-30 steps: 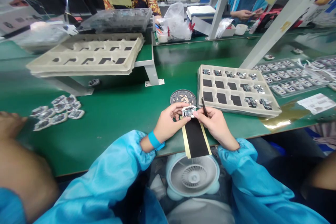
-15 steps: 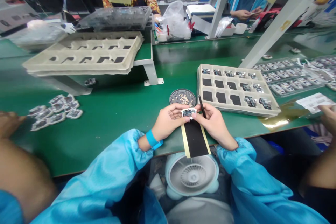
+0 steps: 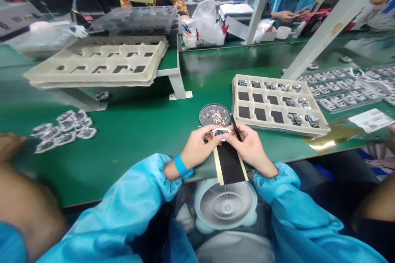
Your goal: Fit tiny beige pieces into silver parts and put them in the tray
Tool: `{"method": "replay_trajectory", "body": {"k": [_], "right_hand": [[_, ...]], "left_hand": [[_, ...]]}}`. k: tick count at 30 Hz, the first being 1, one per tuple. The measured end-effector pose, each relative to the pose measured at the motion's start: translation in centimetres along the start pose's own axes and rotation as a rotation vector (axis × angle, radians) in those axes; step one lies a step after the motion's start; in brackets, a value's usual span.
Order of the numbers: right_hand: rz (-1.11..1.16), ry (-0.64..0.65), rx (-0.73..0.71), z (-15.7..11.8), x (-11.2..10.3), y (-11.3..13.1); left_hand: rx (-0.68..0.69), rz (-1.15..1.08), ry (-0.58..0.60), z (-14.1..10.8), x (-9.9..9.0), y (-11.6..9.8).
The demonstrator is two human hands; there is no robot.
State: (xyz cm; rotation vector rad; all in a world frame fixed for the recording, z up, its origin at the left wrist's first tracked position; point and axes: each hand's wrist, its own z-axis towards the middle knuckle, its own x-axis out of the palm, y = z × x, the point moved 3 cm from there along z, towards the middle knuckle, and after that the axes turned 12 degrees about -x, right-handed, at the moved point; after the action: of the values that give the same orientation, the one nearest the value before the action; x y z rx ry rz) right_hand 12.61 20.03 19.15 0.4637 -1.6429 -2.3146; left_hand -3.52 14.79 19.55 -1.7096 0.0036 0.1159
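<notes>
Between my hands is a small white-framed housing with a circuit board point(image 3: 221, 132), gripped from both sides. My left hand point(image 3: 199, 145) closes on its left side, thumb across the front. My right hand point(image 3: 249, 146) pinches the right side, thumb on the front face. A thin black pen-like tool point(image 3: 235, 126) is also tucked in the right hand, pointing up and away. Below the fingers, a black strip with pale yellow edges point(image 3: 231, 164) hangs over the table edge. Just beyond the hands lies a round dark dish point(image 3: 203, 121) of small tan pieces.
A cream compartment tray point(image 3: 321, 129) holding circuit boards stands at right. Several white-framed housings point(image 3: 64, 126) lie at left, near another person's hand point(image 3: 10, 146). A raised shelf carries another cream tray point(image 3: 89, 80). A fan point(image 3: 226, 205) sits below the table edge.
Both thumbs have shifted over the front of the housing, the left one further up across it. The black tool has tipped slightly left. At far right, a co-worker's hand has drawn back from the white label.
</notes>
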Motion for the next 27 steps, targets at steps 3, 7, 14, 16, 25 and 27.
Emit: {"method": "replay_trajectory", "body": {"k": [3,7,14,16,25,27], "right_hand": [[0.016,-0.006,0.003,-0.2,0.4,0.4],[0.038,-0.018,0.013,-0.4,0.8,0.3],[-0.275,0.046,-0.194,0.4,-1.2,1.5],[-0.342,0.088,-0.333,0.9,-1.6,2.5],[-0.419,0.281,-0.589,1.7,-1.2,2.9],[-0.446,0.296,-0.605,1.8,-1.2,2.8]], "left_hand": [[-0.025,-0.093,0.004,-0.3,0.1,-0.3],[0.020,-0.023,-0.065,-0.5,-0.1,-0.5],[0.280,0.423,-0.203,-0.6,-0.5,-1.0],[0.331,0.462,-0.216,-0.7,-0.5,-1.1],[0.358,0.487,-0.222,-0.6,-0.6,-1.0],[0.354,0.483,-0.212,-0.5,-0.7,-1.0]]}}
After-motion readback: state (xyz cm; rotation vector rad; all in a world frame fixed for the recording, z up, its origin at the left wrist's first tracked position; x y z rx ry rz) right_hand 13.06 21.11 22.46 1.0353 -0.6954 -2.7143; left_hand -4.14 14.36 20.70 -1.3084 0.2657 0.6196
